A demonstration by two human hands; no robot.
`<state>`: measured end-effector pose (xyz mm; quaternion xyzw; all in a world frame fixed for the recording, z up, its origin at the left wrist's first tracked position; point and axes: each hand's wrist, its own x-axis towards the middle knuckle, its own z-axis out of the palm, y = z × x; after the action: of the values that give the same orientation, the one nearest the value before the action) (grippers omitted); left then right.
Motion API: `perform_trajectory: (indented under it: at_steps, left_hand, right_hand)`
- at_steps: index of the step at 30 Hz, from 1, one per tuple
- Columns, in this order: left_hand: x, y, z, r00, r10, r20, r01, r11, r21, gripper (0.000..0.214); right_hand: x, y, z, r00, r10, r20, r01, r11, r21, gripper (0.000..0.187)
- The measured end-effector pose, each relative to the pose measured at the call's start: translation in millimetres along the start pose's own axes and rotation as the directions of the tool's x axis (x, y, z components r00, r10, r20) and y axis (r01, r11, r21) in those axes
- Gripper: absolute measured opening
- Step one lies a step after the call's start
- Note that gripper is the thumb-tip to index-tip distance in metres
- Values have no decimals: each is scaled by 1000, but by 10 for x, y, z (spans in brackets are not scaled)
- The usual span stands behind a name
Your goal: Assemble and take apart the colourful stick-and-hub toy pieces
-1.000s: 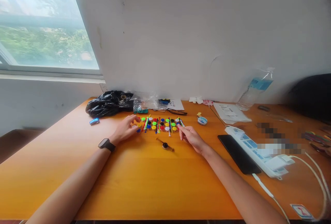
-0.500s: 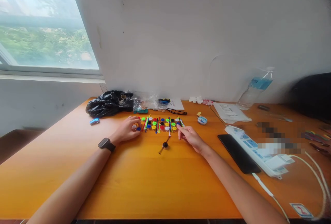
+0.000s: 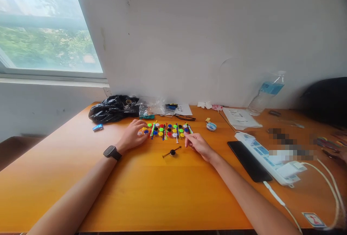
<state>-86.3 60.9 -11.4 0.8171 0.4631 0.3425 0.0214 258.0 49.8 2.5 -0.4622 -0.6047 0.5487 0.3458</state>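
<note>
Rows of small round pots (image 3: 169,133) with lids of many colours sit in the middle of the table. Thin coloured sticks (image 3: 177,133) lie across them. My left hand (image 3: 135,135), wearing a black watch, rests at the left end of the rows, its fingers apart and curved over the end pots. In front of the rows stands a separate small black piece (image 3: 172,152) with a thin dark stick (image 3: 177,148) lying slantwise across it. To the right of that piece, my right hand (image 3: 199,144) hovers low with curled fingers and nothing visible in them, apart from the stick.
A black plastic bag (image 3: 112,109), clear packaging (image 3: 153,106) and papers lie along the wall. On the right are a round tin (image 3: 211,126), a black phone (image 3: 248,161), a white power strip (image 3: 267,157) with cables and a water bottle (image 3: 267,94). A blue packet (image 3: 98,127) lies left.
The dark stick on the black piece has turned to a flatter angle, its far end swinging right. My right hand's fingers have curled in slightly. My left hand stays by the pots.
</note>
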Motion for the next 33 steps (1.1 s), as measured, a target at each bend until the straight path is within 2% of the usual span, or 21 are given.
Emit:
perform_trajectory:
  at_steps: [4,8,17,27,33]
  left_hand:
    - [21,115,10,998,55,24,-56,997,59,7]
    - [41,156,48,995,74,72,-82,991,110,14]
    - [73,268,78,994,85,69,-97,976,196,21]
    - [86,264,120,985,95,146,-131,956,263,20]
    - [70,196,154,995,63,83,-85,952,293,24]
  right_hand:
    - [1,13,17,1000,-7,9,7,1000,-11,67]
    - [1,20,20,1000,-3,5,3,1000,-17,65]
    - [-5,19,44,1000,-2,21,2,999,-35,65]
    - [-4,30,44,1000,-9,27,10,1000,-28,65]
    - [4,55,47,999,-24,45,26,999,-41,65]
